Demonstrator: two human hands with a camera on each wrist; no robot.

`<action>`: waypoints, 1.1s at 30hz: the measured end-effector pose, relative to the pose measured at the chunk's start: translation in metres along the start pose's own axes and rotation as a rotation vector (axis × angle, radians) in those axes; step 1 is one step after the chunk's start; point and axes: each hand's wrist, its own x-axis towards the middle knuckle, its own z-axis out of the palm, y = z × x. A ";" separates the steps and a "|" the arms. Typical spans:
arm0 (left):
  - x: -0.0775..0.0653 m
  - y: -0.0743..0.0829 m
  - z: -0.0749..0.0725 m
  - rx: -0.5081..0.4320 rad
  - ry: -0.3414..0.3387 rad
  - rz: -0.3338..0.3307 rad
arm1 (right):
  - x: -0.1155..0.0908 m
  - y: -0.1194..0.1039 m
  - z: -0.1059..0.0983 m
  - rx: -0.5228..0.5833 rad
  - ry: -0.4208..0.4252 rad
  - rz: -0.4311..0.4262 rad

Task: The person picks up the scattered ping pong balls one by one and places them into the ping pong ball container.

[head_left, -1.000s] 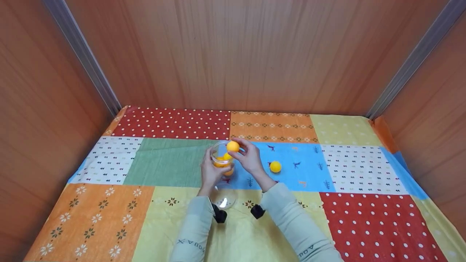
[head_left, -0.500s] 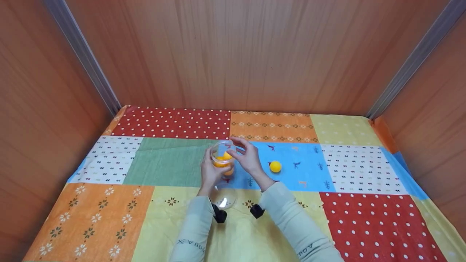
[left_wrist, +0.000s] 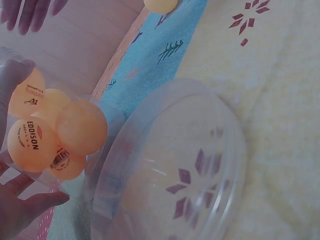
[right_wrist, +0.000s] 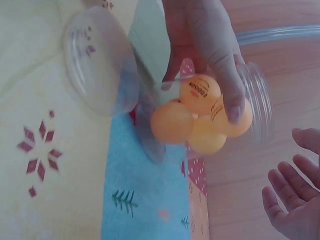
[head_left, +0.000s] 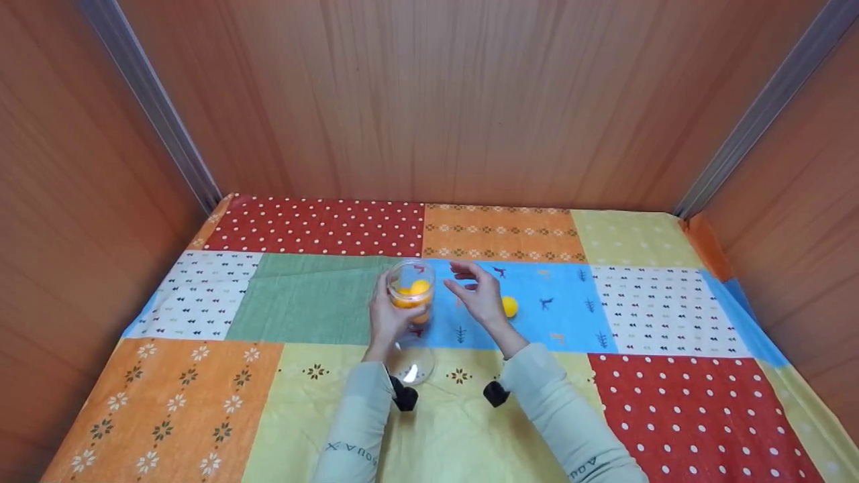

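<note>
My left hand grips a clear plastic jar around its side, thumb on the near face. Inside sit several orange ping-pong balls, some printed with lettering. The jar's mouth is uncovered, with its threaded rim showing in the right wrist view. My right hand is held to the right of the jar with fingers loosely bent and nothing in them. One more ping-pong ball lies on the cloth just beyond that hand, partly hidden by it.
A clear round lid lies on the cloth in front of the jar, between my forearms. The patchwork tablecloth covers the table. Wood-grain panels stand at the back and both sides.
A ping-pong ball pinched in my right hand over the jar's mouth has gone into the jar. The right hand has then moved right, away from the rim. The left hand stays put.
</note>
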 end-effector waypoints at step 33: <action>0.000 -0.001 0.000 -0.030 0.003 0.018 | -0.017 0.068 -0.060 -0.118 0.002 0.202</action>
